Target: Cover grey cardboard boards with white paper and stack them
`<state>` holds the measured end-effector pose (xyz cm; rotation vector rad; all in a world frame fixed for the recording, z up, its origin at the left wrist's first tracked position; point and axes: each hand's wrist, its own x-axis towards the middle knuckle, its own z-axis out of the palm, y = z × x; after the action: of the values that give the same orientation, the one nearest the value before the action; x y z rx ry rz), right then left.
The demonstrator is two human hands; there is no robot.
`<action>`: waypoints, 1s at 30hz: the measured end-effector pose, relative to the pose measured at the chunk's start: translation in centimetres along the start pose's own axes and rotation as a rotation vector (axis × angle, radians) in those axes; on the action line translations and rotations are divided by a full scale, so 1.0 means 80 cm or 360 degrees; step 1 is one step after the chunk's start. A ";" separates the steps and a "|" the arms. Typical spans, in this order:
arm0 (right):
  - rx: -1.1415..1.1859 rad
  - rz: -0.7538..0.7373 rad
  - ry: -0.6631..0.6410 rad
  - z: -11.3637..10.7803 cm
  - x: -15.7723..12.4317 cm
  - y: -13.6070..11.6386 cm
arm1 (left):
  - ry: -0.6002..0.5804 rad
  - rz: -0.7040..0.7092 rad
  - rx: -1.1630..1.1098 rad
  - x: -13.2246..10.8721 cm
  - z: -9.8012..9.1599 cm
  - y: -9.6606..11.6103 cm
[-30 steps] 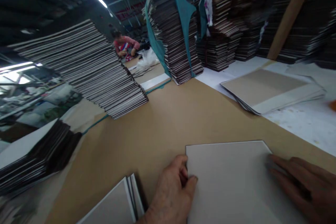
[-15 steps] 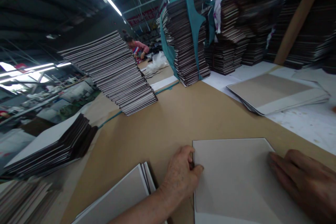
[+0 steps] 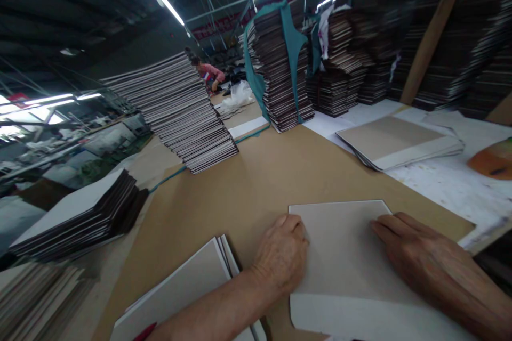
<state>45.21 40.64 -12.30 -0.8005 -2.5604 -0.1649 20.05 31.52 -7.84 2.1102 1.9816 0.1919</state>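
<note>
In front of me on the brown table lies a flat greyish cardboard sheet (image 3: pixel 340 261) with a paler strip along its near side and a thin dark edge. My left hand (image 3: pixel 285 250) is curled over its left edge, thumb hidden. On the right side, my right hand (image 3: pixel 420 256) has its fingers pressed together and bent over the sheet near the far right corner; its thumb is out of sight. Beneath my left forearm, a few similar sheets (image 3: pixel 180 282) lie at a slant, and something red (image 3: pixel 144 332) shows beside the arm.
A tall leaning stack of boards (image 3: pixel 180 112) stands at the far left, and another stack tied with teal cloth (image 3: pixel 276 64) behind. Dark-edged boards (image 3: pixel 80 213) lie at left. A low pile (image 3: pixel 396 141) and an orange object (image 3: pixel 492 160) are at right. Another person (image 3: pixel 210 75) works far back.
My right hand has moved left, farther over the sheet. My left fingers have curled in and the thumb is now hidden. More of the sheet's near pale strip shows, and the view has shifted slightly.
</note>
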 end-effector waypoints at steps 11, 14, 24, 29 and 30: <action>0.0355 0.0086 -0.0254 -0.006 0.003 0.023 | -0.0084 0.0247 0.0021 0.001 0.030 0.007; 0.0531 0.0178 -0.0304 -0.012 0.011 0.026 | -0.0087 0.0182 -0.0037 -0.005 0.027 0.009; 0.1747 0.0822 0.0243 -0.043 0.108 0.019 | -0.0156 0.0196 -0.0079 -0.010 0.027 0.011; 0.1896 0.1073 0.0188 0.025 0.104 0.023 | -0.0117 0.0194 -0.0008 -0.008 0.034 0.008; 0.1916 0.1101 0.0156 0.036 0.101 0.023 | -0.0110 0.0199 -0.0003 -0.008 0.034 0.007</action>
<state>39.23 47.04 -11.25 -0.9919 -1.6303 1.3377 21.28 30.61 -10.30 2.2103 1.8120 0.1404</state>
